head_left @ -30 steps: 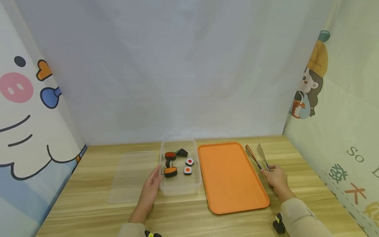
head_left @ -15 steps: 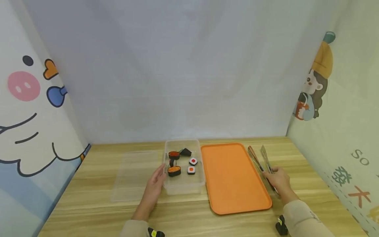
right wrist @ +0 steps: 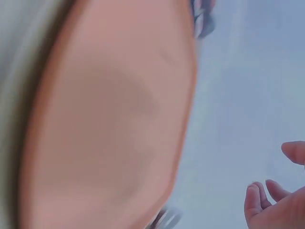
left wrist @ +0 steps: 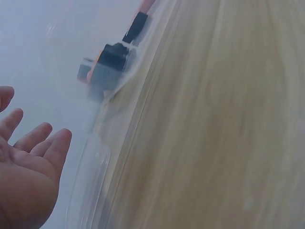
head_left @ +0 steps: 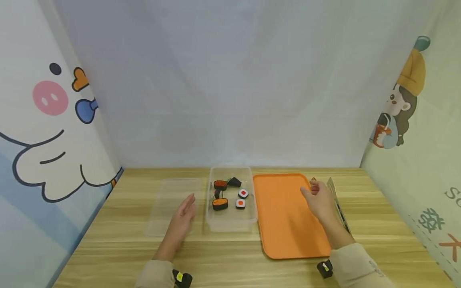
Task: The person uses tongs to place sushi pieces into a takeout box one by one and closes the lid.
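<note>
My left hand (head_left: 181, 219) hovers over the clear lid (head_left: 173, 192), left of the plastic box (head_left: 232, 224), its fingers extended and holding nothing. In the left wrist view, that hand (left wrist: 31, 167) is apart from the box. Inside the box are sushi pieces: a red-topped one (head_left: 220, 185), an orange-topped one (head_left: 220, 204), two small rolls (head_left: 243, 193) and dark pieces (head_left: 235, 182). My right hand (head_left: 320, 202) is above the right side of the orange tray (head_left: 284, 216), with relaxed fingers and nothing held. Beside it lie metal tongs (head_left: 341, 212), partly hidden by the hand and forearm.
The box stands between the lid and the tray on a wooden table (head_left: 223, 260). A pale curtain (head_left: 234, 88) closes off the back. Printed cloths hang at left (head_left: 43, 132) and right (head_left: 428, 160).
My right hand has let go of the tongs and moved left and up over the tray. My left hand has come away from the box's side. The head view has shifted slightly left.
</note>
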The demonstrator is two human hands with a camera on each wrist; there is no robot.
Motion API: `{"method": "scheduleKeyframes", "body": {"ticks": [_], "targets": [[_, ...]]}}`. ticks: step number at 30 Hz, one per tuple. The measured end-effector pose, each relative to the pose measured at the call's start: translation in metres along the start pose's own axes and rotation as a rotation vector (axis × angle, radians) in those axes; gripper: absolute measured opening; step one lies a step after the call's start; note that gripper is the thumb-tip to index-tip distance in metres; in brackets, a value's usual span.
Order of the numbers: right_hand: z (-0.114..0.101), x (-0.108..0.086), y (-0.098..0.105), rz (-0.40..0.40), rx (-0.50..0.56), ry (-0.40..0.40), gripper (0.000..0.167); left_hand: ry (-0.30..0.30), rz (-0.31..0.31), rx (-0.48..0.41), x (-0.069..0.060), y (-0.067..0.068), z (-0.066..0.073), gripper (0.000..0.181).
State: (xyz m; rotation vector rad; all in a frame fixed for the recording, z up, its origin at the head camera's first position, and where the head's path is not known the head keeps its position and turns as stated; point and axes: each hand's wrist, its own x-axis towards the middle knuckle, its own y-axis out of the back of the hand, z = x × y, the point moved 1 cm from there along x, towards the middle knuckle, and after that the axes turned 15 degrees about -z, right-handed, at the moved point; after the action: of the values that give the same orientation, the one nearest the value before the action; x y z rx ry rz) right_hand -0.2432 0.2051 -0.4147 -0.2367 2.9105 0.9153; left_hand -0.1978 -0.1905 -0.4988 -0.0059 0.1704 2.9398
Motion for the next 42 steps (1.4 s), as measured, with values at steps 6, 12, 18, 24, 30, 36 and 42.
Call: {"method": "scheduleKeyframes", "body": {"ticks": [6,12,18,24,30,36,42], "targets": [[-0.051,0.004,-0.052,-0.045,0.074,0.107,0.05,0.017,0.027,0.077,-0.011,0.022,0.001,0.051],[-0.088,0.006,-0.105,-0.038,0.095,0.18,0.043,0.056,0.064,0.145,-0.024,0.048,0.002,0.053],[-0.11,0.003,-0.145,-0.137,0.113,0.236,0.043,0.107,0.103,0.182,-0.032,0.061,0.0,0.062],[-0.125,-0.003,-0.187,-0.242,0.147,0.274,0.046,0.178,0.169,0.254,-0.043,0.076,-0.007,0.063],[-0.128,-0.01,-0.229,-0.327,0.177,0.284,0.053,0.219,0.214,0.327,-0.05,0.087,-0.01,0.06],[-0.128,-0.018,-0.254,-0.372,0.135,0.298,0.057,0.245,0.206,0.325,-0.054,0.092,-0.013,0.06],[-0.126,-0.024,-0.27,-0.389,0.108,0.267,0.061,0.267,0.194,0.375,-0.054,0.097,-0.023,0.06]]}}
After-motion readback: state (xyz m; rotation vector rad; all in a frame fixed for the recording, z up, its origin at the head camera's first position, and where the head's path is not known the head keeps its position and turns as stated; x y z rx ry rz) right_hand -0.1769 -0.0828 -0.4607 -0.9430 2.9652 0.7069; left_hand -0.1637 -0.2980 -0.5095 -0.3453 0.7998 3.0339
